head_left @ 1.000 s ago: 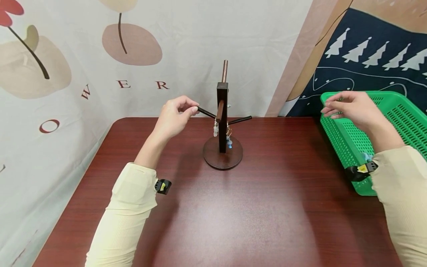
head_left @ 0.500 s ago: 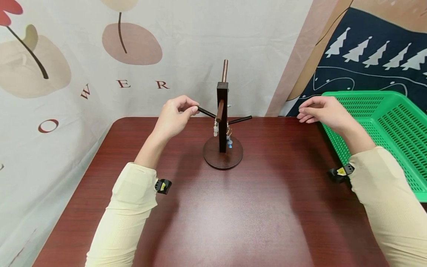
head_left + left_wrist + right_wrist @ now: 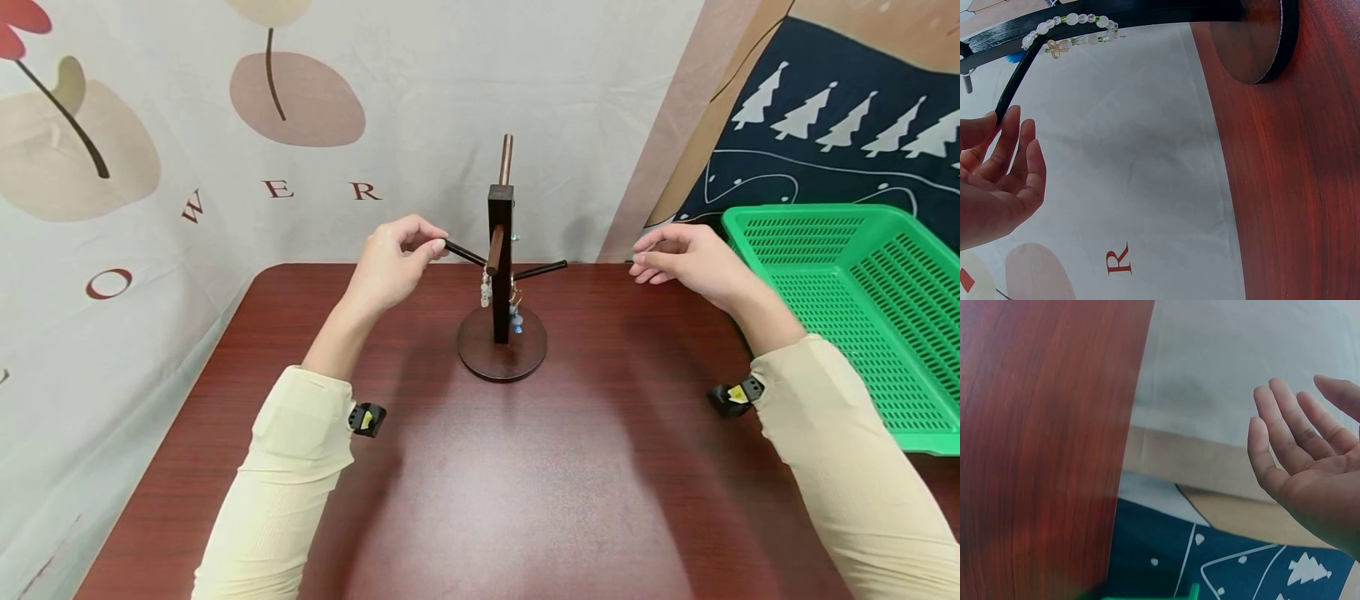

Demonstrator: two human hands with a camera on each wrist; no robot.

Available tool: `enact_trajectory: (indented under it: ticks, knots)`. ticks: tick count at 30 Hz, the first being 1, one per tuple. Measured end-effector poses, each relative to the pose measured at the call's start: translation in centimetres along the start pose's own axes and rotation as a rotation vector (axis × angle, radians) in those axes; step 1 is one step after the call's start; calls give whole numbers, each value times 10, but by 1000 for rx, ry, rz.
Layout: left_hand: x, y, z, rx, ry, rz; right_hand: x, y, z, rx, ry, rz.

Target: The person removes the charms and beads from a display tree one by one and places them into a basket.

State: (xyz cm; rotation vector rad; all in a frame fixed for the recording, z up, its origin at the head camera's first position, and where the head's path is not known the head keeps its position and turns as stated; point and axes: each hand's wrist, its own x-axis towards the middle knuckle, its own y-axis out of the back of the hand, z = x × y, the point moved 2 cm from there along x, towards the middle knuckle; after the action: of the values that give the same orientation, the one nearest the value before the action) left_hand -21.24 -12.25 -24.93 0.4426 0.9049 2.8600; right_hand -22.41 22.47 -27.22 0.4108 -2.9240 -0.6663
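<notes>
A dark wooden jewelry stand (image 3: 501,283) with a round base and several pegs stands upright near the table's back edge. My left hand (image 3: 393,258) pinches the tip of its left peg (image 3: 463,252) between thumb and forefinger. On that peg hangs a bracelet of clear and white beads with a flower charm (image 3: 1072,20), near the post. A piece with blue parts (image 3: 516,321) dangles on the post's right side. My right hand (image 3: 693,258), fingers loosely bent and holding nothing, hovers between the stand and the green basket (image 3: 862,333).
The green slotted basket sits at the table's right, partly behind my right forearm. Behind the brown table (image 3: 510,467) hangs a pale printed cloth (image 3: 450,100), with a dark tree-patterned cloth (image 3: 795,167) at the right.
My right hand has moved left from above the basket toward the stand, in the air throughout. The left hand and the stand have kept their places.
</notes>
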Motion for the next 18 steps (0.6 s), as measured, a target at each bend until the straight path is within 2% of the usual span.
enact_trajectory:
  ticks: [12, 18]
  knots:
    - [0, 0, 0, 4, 1, -2, 4, -31, -4, -67, 40, -130]
    - [-1, 0, 1, 7, 7, -6, 9, -49, -6, -21, 51, -237]
